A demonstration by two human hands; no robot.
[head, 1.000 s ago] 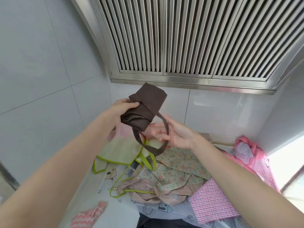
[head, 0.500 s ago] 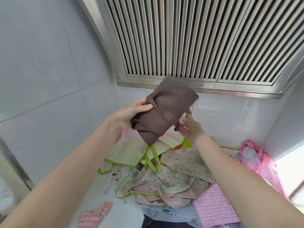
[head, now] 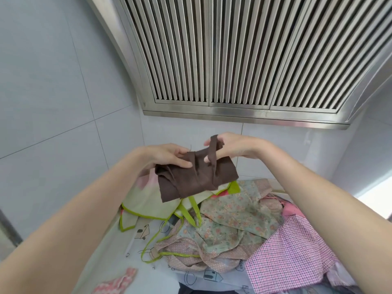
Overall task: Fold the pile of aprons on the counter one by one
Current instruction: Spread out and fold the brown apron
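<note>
A folded brown apron [head: 191, 179] is held up in the air above the counter. My left hand [head: 169, 155] grips its left end, thumb on top. My right hand [head: 229, 147] pinches the apron's brown strap [head: 212, 151], which loops over the folded bundle. Below lies the pile of unfolded aprons: a floral green one [head: 233, 213], a lime-trimmed pale one [head: 144, 200] and a pink checked one [head: 290, 251].
A steel range hood [head: 244, 60] with slatted filters hangs overhead. Grey tiled walls [head: 53, 92] close in at left and back. The counter has a white printed cover [head: 135, 240]. A pink zigzag cloth [head: 118, 283] lies at the lower left.
The brown bundle has dropped lower and turned flat. My right hand came up over it and now pinches the strap wound across the bundle.
</note>
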